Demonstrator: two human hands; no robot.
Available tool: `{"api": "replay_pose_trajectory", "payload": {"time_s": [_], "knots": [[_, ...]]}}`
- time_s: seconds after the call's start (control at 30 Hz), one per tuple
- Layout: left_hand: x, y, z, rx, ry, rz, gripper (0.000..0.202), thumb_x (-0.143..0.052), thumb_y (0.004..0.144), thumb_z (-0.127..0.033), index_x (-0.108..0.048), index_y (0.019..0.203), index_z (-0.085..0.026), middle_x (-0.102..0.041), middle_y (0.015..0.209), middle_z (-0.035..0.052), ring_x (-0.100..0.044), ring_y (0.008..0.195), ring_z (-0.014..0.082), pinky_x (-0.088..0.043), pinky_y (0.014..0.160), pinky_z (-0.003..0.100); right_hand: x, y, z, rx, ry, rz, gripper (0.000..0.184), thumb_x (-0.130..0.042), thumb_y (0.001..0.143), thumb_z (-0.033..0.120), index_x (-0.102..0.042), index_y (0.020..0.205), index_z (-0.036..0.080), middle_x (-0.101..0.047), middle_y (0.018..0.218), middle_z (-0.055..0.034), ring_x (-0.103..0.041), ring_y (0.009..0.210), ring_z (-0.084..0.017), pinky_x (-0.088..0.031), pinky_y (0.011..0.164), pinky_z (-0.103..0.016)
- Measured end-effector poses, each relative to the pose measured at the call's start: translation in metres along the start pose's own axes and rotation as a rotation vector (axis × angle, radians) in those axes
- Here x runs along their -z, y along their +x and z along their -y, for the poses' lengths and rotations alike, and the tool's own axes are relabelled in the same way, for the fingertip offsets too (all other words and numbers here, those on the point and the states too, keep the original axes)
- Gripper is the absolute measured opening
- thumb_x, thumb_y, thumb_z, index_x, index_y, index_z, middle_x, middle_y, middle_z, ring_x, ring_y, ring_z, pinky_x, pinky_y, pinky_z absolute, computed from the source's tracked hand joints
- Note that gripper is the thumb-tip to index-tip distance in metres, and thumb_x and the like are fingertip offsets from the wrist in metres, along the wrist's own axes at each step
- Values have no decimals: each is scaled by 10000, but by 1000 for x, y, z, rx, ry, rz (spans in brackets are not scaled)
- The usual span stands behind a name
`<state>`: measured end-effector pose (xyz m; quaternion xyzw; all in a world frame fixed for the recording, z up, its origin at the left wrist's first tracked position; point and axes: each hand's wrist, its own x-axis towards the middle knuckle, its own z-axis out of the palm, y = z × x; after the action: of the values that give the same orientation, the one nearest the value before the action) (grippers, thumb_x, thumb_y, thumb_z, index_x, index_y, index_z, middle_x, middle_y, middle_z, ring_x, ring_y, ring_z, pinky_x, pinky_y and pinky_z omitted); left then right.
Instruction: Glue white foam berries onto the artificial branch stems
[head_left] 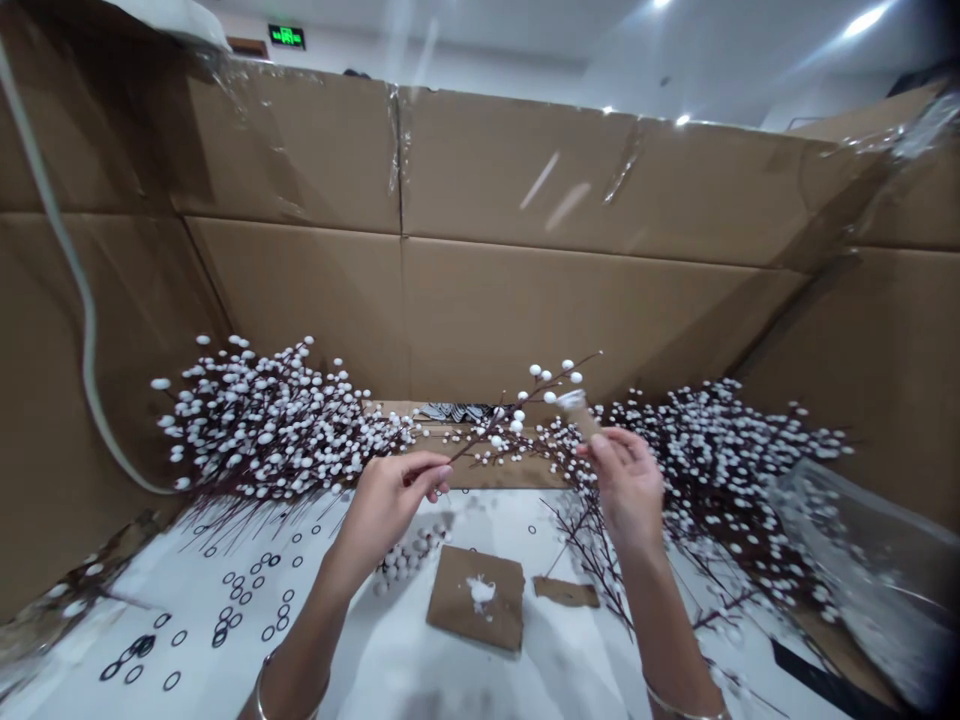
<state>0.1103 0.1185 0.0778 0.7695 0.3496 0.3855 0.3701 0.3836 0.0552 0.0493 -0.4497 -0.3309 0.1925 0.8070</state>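
My left hand (397, 505) pinches the lower stem of an artificial berry branch (517, 415), a dark twig with white berries that slants up to the right. In my right hand (628, 480) is a small cardboard strip (581, 418) whose upper end is coated with something white. That coated end is close to the branch's berries; I cannot tell whether they touch. Below and between my hands lies a square piece of cardboard (450, 610) with a dab of white paste (481, 594) on it. A smaller cardboard scrap (566, 592) is to its right.
Thick bunches of white-berried branches lie at the left (262, 430) and right (720, 450). Several black rings (236, 600) are scattered on the white tabletop (360, 660). Tall cardboard walls (525, 290) enclose the back and sides. Clear plastic (862, 550) covers the right side; a pale cable (86, 310) hangs left.
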Motion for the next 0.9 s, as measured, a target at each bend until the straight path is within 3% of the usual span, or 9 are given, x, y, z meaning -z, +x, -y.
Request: {"api": "replay_pose_trajectory", "payload": {"time_s": [0.13,0.27,0.47,0.9], "knots": [[5,1,2,3,12,-35,176,-600,893,-314,-722,870,-190,-706,701,-11,-633,637,125,-465,650,228,14,-39,-39,-366,-271,457,366,-779,695,366,-632,936,133,-693,774,-21,-676,665,-156,-532,669,-283],[6,0,2,-2,28,-55,177,-604,886,-306,-726,871,-179,-708,696,-4,-633,620,130,-470,635,229,24,-77,-72,-608,-347,599,389,-756,644,454,-605,834,150,-654,696,2,-660,576,-171,-523,582,-296],[5,-1,2,-20,40,-58,168,-609,882,-297,-729,872,-180,-713,701,-4,-643,627,132,-470,635,227,31,-88,-91,-645,-435,603,354,-705,637,440,-578,816,162,-625,642,-1,-630,523,-160,-490,543,-275],[6,0,6,-42,48,-57,184,-594,891,-310,-731,871,-189,-703,692,-7,-635,623,131,-465,618,231,39,-85,-97,-545,-623,714,374,-576,709,457,-598,892,131,-624,656,-36,-626,540,-184,-469,549,-290]]}}
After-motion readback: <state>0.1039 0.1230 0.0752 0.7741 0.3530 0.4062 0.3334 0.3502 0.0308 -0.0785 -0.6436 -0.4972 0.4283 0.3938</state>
